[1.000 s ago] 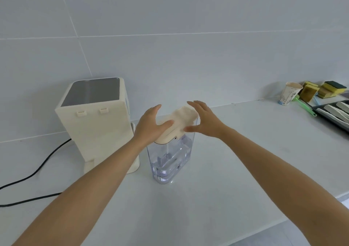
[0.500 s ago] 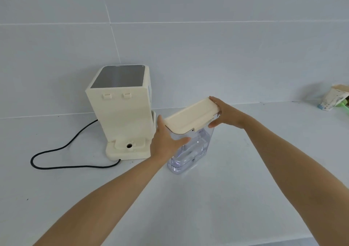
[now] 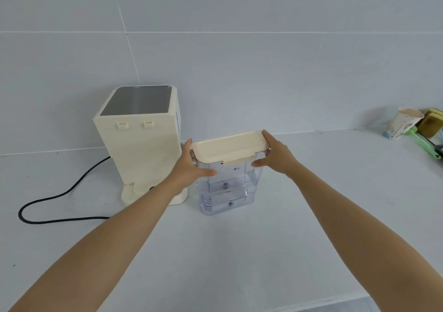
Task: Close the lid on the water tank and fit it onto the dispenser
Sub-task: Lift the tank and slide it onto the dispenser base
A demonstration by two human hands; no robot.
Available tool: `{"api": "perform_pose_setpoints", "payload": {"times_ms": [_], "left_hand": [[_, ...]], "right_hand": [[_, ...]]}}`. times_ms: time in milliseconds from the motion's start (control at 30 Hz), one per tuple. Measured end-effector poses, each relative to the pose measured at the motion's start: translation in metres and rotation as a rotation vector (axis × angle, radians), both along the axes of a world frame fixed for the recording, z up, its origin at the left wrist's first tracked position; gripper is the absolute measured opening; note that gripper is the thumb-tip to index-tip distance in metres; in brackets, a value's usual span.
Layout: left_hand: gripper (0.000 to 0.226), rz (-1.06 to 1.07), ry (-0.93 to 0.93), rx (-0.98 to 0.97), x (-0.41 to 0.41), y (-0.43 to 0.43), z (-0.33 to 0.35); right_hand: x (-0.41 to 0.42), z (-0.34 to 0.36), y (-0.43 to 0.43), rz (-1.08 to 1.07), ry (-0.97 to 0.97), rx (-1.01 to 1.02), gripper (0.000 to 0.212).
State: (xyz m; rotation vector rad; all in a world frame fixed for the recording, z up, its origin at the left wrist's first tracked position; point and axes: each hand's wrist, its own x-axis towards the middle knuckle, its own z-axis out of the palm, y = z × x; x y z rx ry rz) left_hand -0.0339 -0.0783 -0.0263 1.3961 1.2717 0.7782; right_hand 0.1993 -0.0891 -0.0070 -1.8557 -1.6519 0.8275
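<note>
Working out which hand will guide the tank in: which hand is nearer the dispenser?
Left. The left hand grips the tank's end next to the dispenser; the right hand holds the far end.

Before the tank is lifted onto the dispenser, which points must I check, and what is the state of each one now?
1. Lid lies flat on the water tank: ok.
2. Front latch fully clicked: cannot tell.
3. Left hand and right hand grip opposite ends of the tank: ok.
4. Base of the dispenser free to receive the tank: cannot tell, the left forearm hides part of it.
5. Black cable is away from the path: ok.
</note>
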Motion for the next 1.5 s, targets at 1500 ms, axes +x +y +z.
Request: {"api": "perform_pose_setpoints", "payload": {"times_ms": [1500], "left_hand": [[0.078,-0.065,-0.049,0.068,-0.025,0.013,-0.011]], "right_hand": [[-0.015,-0.026,-0.021,-0.059,0.273,0.009,0.089]]}}
